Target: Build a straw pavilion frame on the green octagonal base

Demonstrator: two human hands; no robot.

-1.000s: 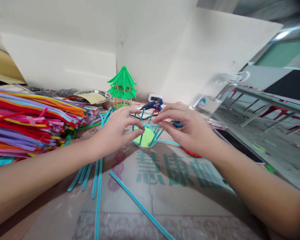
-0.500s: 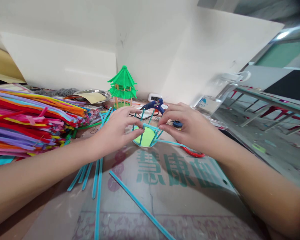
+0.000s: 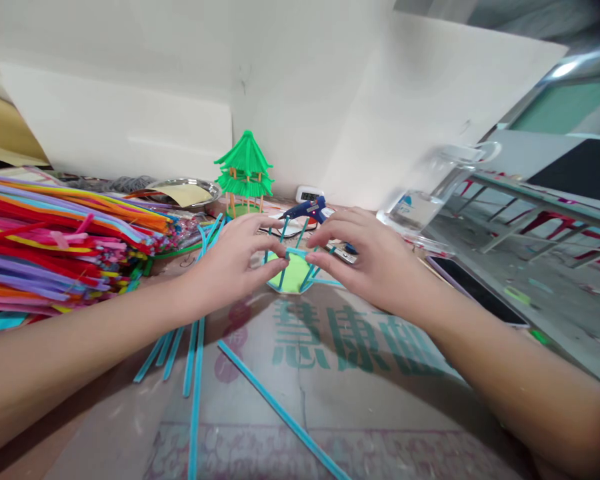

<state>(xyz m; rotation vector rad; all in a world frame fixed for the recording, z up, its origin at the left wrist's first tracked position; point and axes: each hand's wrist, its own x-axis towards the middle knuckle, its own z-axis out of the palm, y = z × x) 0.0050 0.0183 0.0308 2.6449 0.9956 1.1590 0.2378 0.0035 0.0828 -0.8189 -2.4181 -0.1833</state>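
Observation:
A short light-blue pipe cleaner (image 3: pixel 297 253) spans the gap between my two hands. My left hand (image 3: pixel 233 257) pinches its left end between thumb and forefinger. At the other end, the thumb and forefinger of my right hand (image 3: pixel 373 257) are closed on it. Just below and behind is a yellow-green base (image 3: pixel 295 275) with blue edging and several thin blue posts (image 3: pixel 283 257) standing on it; my fingers hide part of this. Loose blue pipe cleaners (image 3: pixel 280 407) lie on the table near my left forearm and in front.
A green-roofed pagoda model (image 3: pixel 245 173) stands behind, beside a blue glue gun (image 3: pixel 305 210) and a small white digital clock (image 3: pixel 307 193). Bundled coloured pipe cleaners (image 3: pixel 65 247) fill the left. On the right are a clear pitcher (image 3: pixel 420 203) and a dark-screened device (image 3: pixel 475 290).
My right hand has shifted slightly left, nearer my left hand, so less of the pipe cleaner shows between them. My left hand stays nearly in place.

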